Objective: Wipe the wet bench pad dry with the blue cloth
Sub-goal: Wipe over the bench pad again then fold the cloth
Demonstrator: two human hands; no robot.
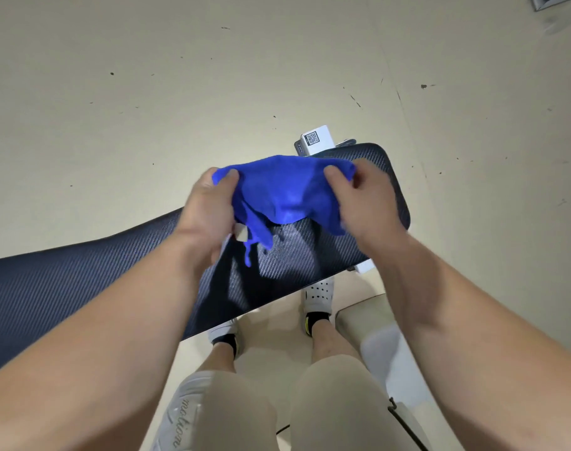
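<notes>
cloth (282, 190): vivid blue | bench pad (82, 281): dark navy, woven carbon-fibre pattern | floor (180, 92): beige, dark specks

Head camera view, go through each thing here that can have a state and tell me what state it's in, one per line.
blue cloth: held up above the pad, stretched between both hands, lower edge hanging loose.
left hand: closed on the cloth's left edge.
right hand: closed on the cloth's right edge.
bench pad: lying flat and uncovered; wetness cannot be told.
</notes>
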